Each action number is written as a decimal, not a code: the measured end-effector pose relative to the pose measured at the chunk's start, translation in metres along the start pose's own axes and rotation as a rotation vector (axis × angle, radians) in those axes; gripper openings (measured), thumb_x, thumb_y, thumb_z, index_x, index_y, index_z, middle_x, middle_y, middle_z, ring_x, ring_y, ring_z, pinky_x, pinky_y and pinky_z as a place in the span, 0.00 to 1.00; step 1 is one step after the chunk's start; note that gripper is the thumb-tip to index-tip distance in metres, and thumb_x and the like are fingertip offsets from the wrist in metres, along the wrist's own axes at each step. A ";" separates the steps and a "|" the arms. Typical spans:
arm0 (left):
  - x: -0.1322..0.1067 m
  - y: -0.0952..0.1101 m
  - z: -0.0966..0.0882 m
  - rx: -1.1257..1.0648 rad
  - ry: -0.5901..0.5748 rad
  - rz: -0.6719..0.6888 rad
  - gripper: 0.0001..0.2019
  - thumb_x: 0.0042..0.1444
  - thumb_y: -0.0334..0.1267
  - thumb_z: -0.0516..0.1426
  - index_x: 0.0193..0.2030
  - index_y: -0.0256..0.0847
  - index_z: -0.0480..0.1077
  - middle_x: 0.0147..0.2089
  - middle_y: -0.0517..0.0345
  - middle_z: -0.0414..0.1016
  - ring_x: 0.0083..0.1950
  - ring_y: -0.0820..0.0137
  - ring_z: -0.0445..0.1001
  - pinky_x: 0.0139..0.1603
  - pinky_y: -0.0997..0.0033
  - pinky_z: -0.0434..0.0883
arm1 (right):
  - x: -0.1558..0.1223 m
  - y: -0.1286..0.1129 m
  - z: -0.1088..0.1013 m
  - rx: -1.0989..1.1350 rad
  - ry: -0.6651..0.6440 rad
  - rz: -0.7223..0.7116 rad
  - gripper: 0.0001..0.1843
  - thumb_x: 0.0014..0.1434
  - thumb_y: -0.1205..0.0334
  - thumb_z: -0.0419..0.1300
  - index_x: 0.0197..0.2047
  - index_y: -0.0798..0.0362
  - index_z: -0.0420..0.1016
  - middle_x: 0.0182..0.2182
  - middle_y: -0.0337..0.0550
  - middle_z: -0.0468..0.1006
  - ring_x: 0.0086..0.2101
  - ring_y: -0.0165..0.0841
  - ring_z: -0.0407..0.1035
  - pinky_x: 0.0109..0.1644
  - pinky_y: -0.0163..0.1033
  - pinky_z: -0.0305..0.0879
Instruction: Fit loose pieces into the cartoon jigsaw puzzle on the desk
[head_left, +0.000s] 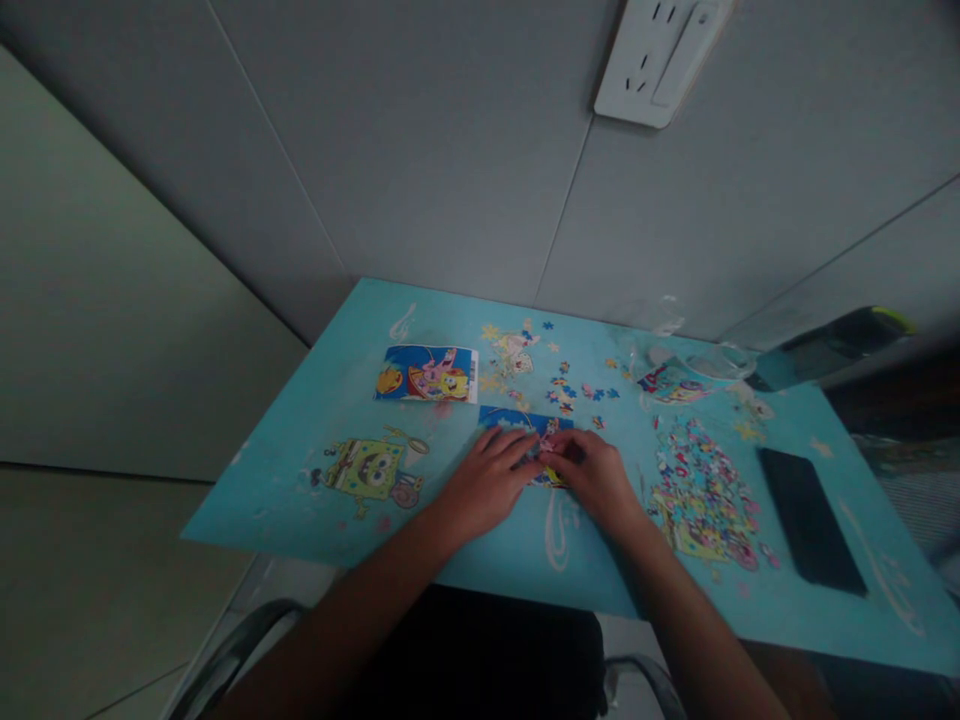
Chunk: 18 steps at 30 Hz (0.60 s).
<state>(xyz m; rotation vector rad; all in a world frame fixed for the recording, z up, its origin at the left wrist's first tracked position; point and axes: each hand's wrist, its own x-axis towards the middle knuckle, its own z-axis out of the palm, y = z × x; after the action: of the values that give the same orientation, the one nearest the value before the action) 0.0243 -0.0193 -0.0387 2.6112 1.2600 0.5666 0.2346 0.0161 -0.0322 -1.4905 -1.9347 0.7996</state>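
Both my hands rest on a blue cartoon-printed table (315, 420), meeting over a partly built jigsaw patch (510, 418) with a blue top edge. My left hand (487, 480) lies on the patch's left side, fingers curled and pointing right. My right hand (592, 475) sits on its right side, fingertips pinched on a small pinkish puzzle piece (547, 443). Several loose pieces (570, 385) lie scattered just beyond the patch.
A picture card (426, 373) lies at the back left. A heap of pieces (701, 490) is at the right, with a black phone (810, 515) beyond it. A clear bag (686, 375) lies by the grey wall, which carries a socket (660, 55).
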 end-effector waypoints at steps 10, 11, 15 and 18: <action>0.000 -0.001 -0.002 -0.008 -0.018 0.008 0.18 0.66 0.33 0.56 0.61 0.50 0.69 0.69 0.57 0.65 0.70 0.62 0.60 0.72 0.48 0.54 | -0.002 0.007 -0.020 0.000 0.011 -0.130 0.11 0.67 0.54 0.59 0.44 0.47 0.82 0.36 0.45 0.82 0.38 0.39 0.74 0.49 0.48 0.68; 0.000 -0.001 -0.002 -0.007 -0.020 0.010 0.17 0.66 0.33 0.56 0.60 0.50 0.69 0.69 0.57 0.65 0.70 0.61 0.60 0.72 0.48 0.54 | -0.001 0.008 -0.021 -0.023 0.018 -0.159 0.11 0.68 0.55 0.58 0.44 0.47 0.82 0.36 0.44 0.81 0.39 0.39 0.73 0.52 0.50 0.66; 0.001 0.000 -0.002 0.001 -0.019 0.009 0.17 0.67 0.34 0.54 0.60 0.49 0.69 0.69 0.56 0.65 0.70 0.61 0.60 0.72 0.47 0.53 | -0.001 0.010 -0.019 -0.117 -0.037 -0.258 0.12 0.68 0.59 0.58 0.50 0.47 0.82 0.38 0.46 0.79 0.40 0.39 0.72 0.50 0.48 0.67; 0.001 0.000 -0.002 0.009 -0.028 0.010 0.17 0.67 0.34 0.54 0.61 0.49 0.69 0.69 0.56 0.65 0.70 0.61 0.60 0.73 0.47 0.53 | -0.001 0.009 -0.013 -0.199 -0.061 -0.302 0.13 0.67 0.59 0.59 0.51 0.47 0.82 0.39 0.48 0.78 0.40 0.39 0.72 0.48 0.47 0.67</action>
<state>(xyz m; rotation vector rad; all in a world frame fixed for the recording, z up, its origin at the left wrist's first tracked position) 0.0238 -0.0184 -0.0364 2.6249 1.2438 0.5253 0.2500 0.0186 -0.0307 -1.2484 -2.2703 0.5368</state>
